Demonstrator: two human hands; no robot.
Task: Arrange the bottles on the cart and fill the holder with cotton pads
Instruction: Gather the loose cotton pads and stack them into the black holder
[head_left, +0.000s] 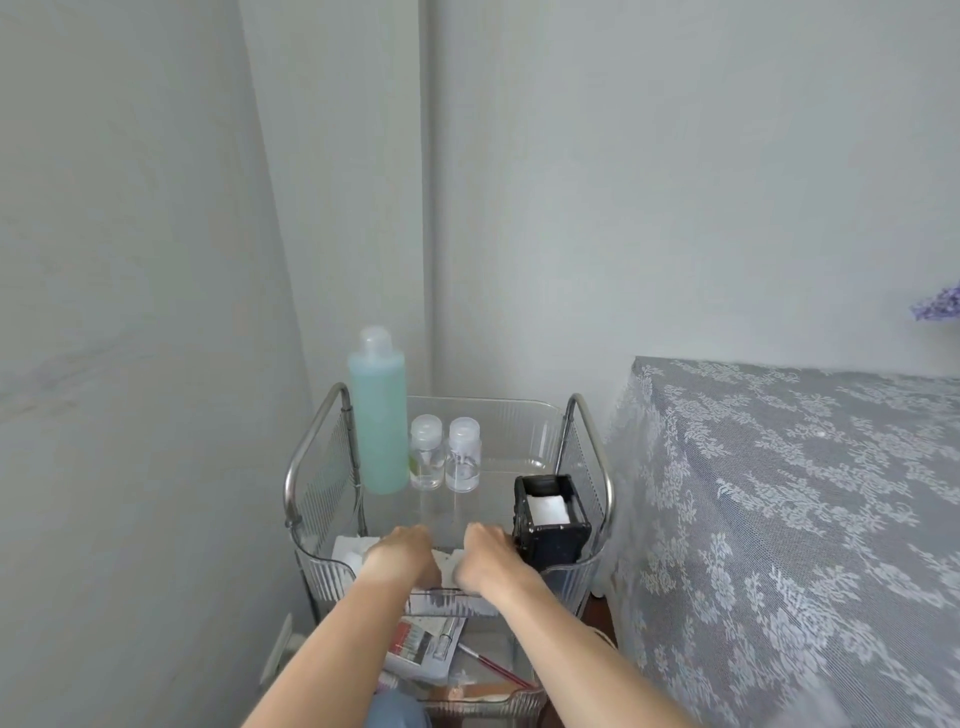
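The tall green bottle (378, 415) and two small clear bottles (445, 454) stand upright in a row at the back left of the clear cart tray (519, 415), seemingly to free the front for loading the black holder (551, 514), which already shows white pads. Both hands, left hand (402, 553) and right hand (485, 553), rest knuckles-up on the loose cotton pads (349, 550) at the tray's front edge, apparently gathering them. Their fingers curl down out of sight, so I cannot tell whether either hand pinches a pad.

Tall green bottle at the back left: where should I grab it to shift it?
Grip the tall green bottle around its mid-body, from the front-right. It stands upright against the cart's left rail, with two small clear bottles close on its right.
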